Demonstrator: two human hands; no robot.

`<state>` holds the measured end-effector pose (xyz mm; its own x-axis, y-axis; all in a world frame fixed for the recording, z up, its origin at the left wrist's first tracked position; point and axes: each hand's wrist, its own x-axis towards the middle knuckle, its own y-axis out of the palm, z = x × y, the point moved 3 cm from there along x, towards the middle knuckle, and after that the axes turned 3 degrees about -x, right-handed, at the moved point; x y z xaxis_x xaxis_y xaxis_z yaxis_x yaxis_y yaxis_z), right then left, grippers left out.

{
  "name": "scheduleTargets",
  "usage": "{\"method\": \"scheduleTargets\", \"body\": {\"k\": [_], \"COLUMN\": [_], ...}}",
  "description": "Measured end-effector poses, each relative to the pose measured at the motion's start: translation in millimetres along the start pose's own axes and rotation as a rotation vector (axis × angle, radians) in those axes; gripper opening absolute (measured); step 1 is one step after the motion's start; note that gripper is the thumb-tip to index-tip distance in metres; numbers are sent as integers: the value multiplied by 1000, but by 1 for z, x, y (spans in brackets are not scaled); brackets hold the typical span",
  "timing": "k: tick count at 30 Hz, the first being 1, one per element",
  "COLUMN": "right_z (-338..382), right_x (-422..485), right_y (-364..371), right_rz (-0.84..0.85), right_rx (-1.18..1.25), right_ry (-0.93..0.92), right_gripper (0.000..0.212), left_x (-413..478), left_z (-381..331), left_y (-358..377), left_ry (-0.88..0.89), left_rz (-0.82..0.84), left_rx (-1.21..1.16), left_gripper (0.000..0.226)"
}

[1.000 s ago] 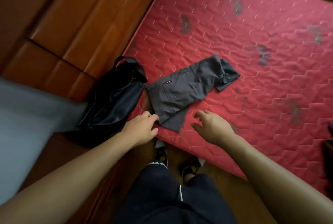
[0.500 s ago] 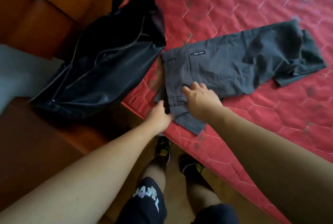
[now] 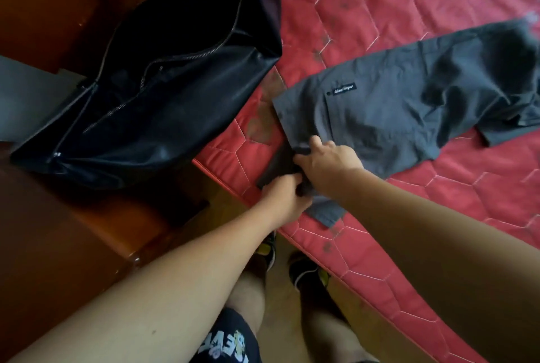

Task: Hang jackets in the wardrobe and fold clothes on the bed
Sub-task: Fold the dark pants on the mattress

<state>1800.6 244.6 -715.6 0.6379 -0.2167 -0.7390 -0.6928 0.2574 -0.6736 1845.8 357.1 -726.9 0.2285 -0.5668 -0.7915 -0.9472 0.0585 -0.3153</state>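
Observation:
Grey trousers (image 3: pixel 409 99) with a small black label lie spread across the red quilted mattress (image 3: pixel 394 6), the waistband end near the bed's corner. My left hand (image 3: pixel 285 194) grips the waistband edge at the mattress corner, fingers curled round the cloth. Just beside it, my right hand (image 3: pixel 327 162) pinches the same waistband a little further onto the bed. A black leather jacket (image 3: pixel 163 85) with silver zips lies to the left, draped over the bed's corner and the wooden frame.
A wooden bed frame or cabinet (image 3: pixel 58 231) runs along the left. My legs and dark shoes (image 3: pixel 304 270) stand on the wooden floor at the mattress edge. A grey surface (image 3: pixel 26 99) shows at the far left.
I have leaned in closer to the bed. Both hands moved from hovering near the trousers to taking hold of the waistband end at the mattress corner.

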Motion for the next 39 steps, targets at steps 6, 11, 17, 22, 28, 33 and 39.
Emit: {"method": "scheduleTargets", "body": {"k": [6, 11, 17, 22, 28, 33, 39], "right_z": [-44, -83, -114, -118, -123, -117, -117], "right_x": [-94, -186, -320, -432, -529, -551, -567], "right_y": [-42, -84, -111, -115, -113, -103, -110], "right_rz": [-388, -489, -546, -629, -678, -633, -981], "right_rx": [-122, -70, 152, 127, 52, 281, 1126], "right_ry": [15, -19, 334, 601, 514, 647, 690], "right_gripper": [37, 22, 21, 16, 35, 56, 74], "left_x": [-53, -110, -195, -267, -330, -381, -424], "left_z": [-66, -135, -228, -312, -419, -481, -530], "left_y": [-23, -52, -76, -78, -82, -67, -36], "left_ry": [296, 378, 671, 935, 1192, 1333, 1407], "left_rz": [28, 35, 25, 63, 52, 41, -22], "left_rx": [297, 362, 493, 615, 793, 878, 908], "left_gripper": [26, 26, 33, 28, 41, 43, 33]}}
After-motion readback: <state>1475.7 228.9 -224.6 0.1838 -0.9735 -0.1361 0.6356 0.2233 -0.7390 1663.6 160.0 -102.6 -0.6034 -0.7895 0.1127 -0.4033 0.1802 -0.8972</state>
